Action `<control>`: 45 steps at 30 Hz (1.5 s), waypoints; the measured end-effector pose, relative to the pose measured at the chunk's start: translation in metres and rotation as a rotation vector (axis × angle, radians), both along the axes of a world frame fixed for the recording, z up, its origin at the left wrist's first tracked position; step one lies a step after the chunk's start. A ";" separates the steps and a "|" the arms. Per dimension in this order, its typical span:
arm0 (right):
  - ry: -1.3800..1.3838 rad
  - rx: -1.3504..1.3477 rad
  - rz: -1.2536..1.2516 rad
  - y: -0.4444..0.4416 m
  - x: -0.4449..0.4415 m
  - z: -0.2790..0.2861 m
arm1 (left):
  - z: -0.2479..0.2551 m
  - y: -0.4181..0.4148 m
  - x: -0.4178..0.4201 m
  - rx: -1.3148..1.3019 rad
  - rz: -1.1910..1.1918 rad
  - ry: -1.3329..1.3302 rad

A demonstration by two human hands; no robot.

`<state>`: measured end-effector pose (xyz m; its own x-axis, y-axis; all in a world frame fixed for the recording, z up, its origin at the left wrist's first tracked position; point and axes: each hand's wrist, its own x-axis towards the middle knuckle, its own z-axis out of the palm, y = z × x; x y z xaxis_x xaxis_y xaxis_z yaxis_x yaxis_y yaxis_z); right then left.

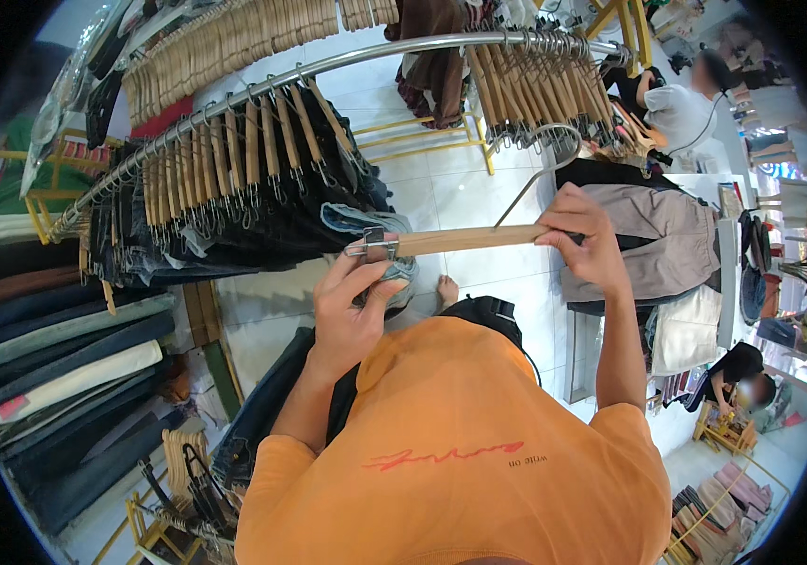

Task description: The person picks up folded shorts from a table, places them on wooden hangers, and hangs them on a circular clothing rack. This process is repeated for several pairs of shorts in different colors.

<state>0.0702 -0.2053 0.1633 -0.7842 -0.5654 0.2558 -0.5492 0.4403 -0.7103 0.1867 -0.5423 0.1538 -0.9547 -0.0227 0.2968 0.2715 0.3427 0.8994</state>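
A wooden clip hanger (470, 240) with a metal hook is held level in front of my chest. At its left end my left hand (354, 304) grips the metal clip (376, 245), thumb and fingers pinched around it. My right hand (580, 236) pinches the hanger's other end, and its fingers cover most of the clip there. The hook points away from me, towards the rail. Rolled light-blue denim (347, 217) shows just behind and below my left hand; whether the clip bites on any cloth, I cannot tell.
A curved metal rail (375, 51) beyond my hands carries dark trousers (248, 244) and wooden clip hangers (537, 85). Folded trousers (71, 353) are stacked at left. Grey-brown trousers (647, 233) lie on a table at right. Two people (682, 109) (738, 378) are farther off.
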 end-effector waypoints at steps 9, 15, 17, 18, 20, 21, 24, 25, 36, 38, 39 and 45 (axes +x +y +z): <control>0.340 0.078 -0.244 -0.007 0.023 -0.033 | 0.009 0.048 -0.002 -0.236 0.038 0.226; 0.139 -0.426 0.105 -0.049 0.023 0.001 | 0.018 0.074 -0.008 -0.366 -0.061 0.222; -0.023 -0.448 0.241 -0.051 0.018 0.001 | 0.020 0.082 -0.009 -0.379 -0.094 0.255; -0.116 -0.425 0.315 -0.050 0.016 0.000 | 0.019 0.085 -0.007 -0.369 -0.096 0.246; -0.281 -0.381 0.422 -0.042 0.012 0.004 | 0.021 0.089 -0.006 -0.393 -0.111 0.252; -0.265 -0.391 0.403 -0.037 0.012 0.006 | 0.023 0.092 -0.008 -0.422 -0.123 0.264; -0.212 -0.389 0.307 -0.021 0.010 0.008 | 0.038 0.096 -0.008 -0.459 -0.116 0.193; -0.194 -0.369 0.257 -0.011 0.003 0.011 | 0.042 0.094 -0.006 -0.466 -0.102 0.150; -0.041 -0.656 0.362 0.009 -0.009 0.019 | 0.078 0.078 -0.013 -0.464 -0.165 0.255; -0.061 -0.699 0.358 0.001 -0.006 0.021 | 0.079 0.079 -0.018 -0.460 -0.167 0.320; -0.070 -0.704 0.359 -0.003 -0.005 0.021 | 0.079 0.080 -0.020 -0.458 -0.167 0.352; -0.122 -0.749 0.323 -0.024 -0.001 0.016 | 0.080 0.074 -0.023 -0.473 -0.161 0.409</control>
<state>0.0695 -0.2295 0.1789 -0.6584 -0.4815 0.5785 -0.4680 -0.3401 -0.8157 0.1636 -0.4680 0.2336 -0.7430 0.3342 0.5799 0.6413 0.6033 0.4741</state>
